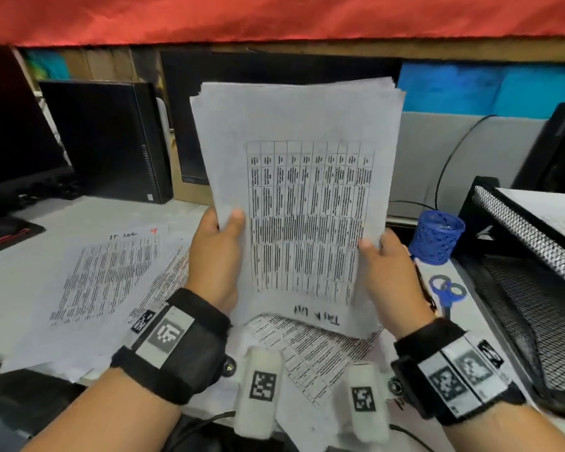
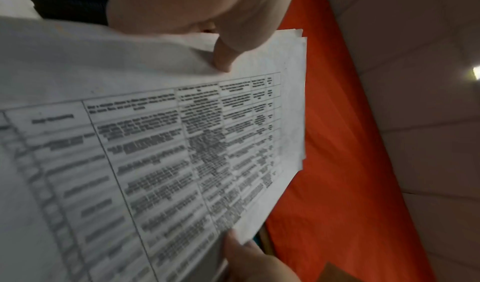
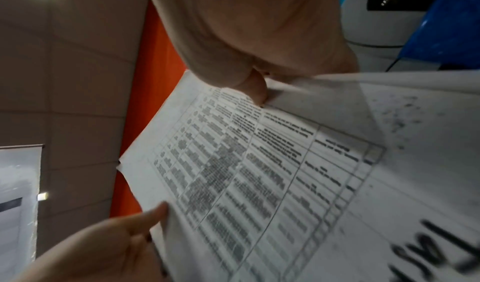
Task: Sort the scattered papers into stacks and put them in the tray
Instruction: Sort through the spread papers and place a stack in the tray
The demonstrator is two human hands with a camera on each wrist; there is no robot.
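Note:
I hold a stack of printed table sheets upright above the desk, its handwritten title at the lower edge. My left hand grips its left edge, thumb on the front. My right hand grips the right edge the same way. The left wrist view shows the stack with my left thumb pressed on it. The right wrist view shows the same stack under my right thumb. More papers lie scattered on the desk below. A black mesh tray with a sheet in its top tier stands at the right.
A blue mesh pen cup and blue scissors sit between my right hand and the tray. A black computer box and a monitor stand at the back left. A red cloth hangs overhead.

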